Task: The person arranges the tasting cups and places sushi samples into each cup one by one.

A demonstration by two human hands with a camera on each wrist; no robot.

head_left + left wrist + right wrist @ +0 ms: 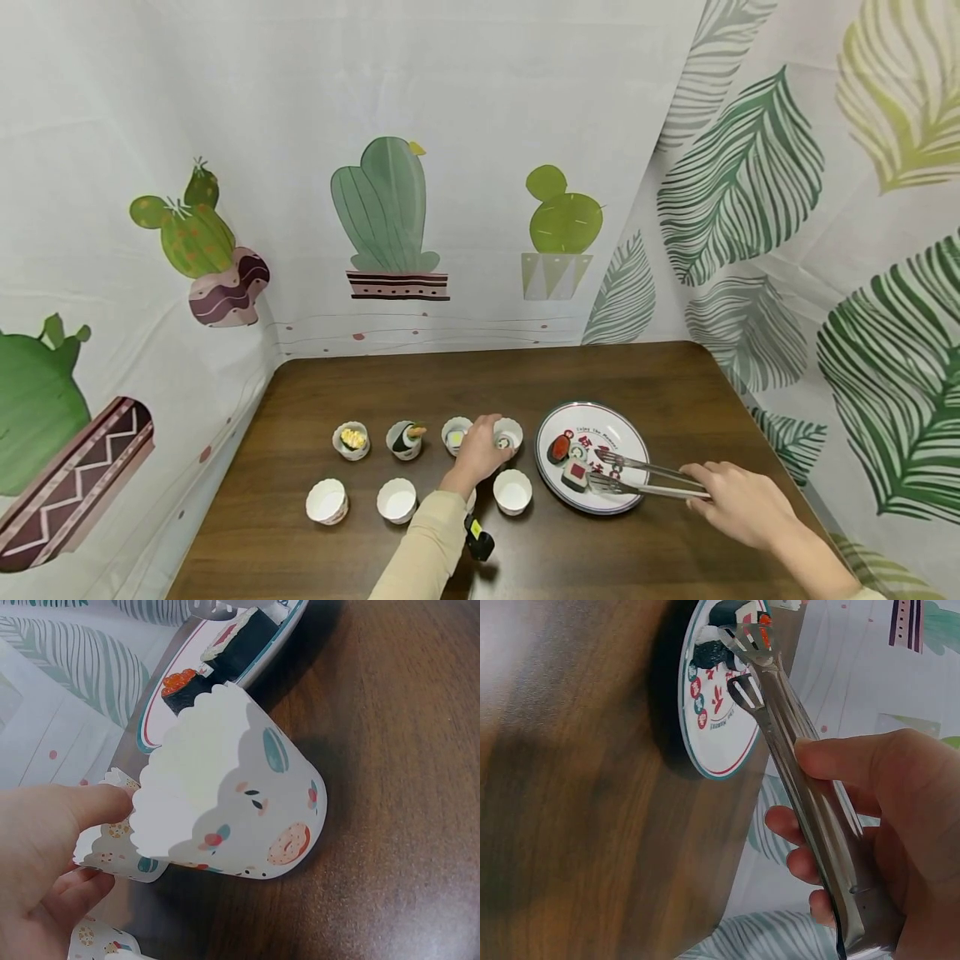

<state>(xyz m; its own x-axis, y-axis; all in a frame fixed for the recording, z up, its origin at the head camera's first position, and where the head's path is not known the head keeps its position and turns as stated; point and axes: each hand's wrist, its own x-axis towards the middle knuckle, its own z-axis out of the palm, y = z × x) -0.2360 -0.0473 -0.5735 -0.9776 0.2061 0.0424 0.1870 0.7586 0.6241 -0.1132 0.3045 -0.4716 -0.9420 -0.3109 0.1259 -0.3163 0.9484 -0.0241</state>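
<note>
well, the right hand point(746, 504) grips the tongs point(671, 492), whose forked tips stand apart over the plate point(630, 437), nothing plainly clamped between them. the nearer tip sits right by the square roll point(575, 475); whether it touches, i cannot tell. to lift that one cleanly, it would help to set a tip on each side, keep both low and squeeze gently, since the roe piece point(559, 448) and a small white roll point(578, 452) lie close and could get nudged. the left hand point(477, 450) has thumb and fingers round the back right cup point(516, 429), which has a little roll in it; a light hold should do, as the thin wall may dent. just left of that hand is a yellow-centred piece point(456, 437) in its cup, and farther left a cone point(405, 437) and an egg piece point(352, 438) in theirs. mostly in the way are the front right cup point(512, 489), standing between the held cup and the table's near side and close to the plate, and the left sleeve point(423, 546), which hides most of another front cup.
</note>
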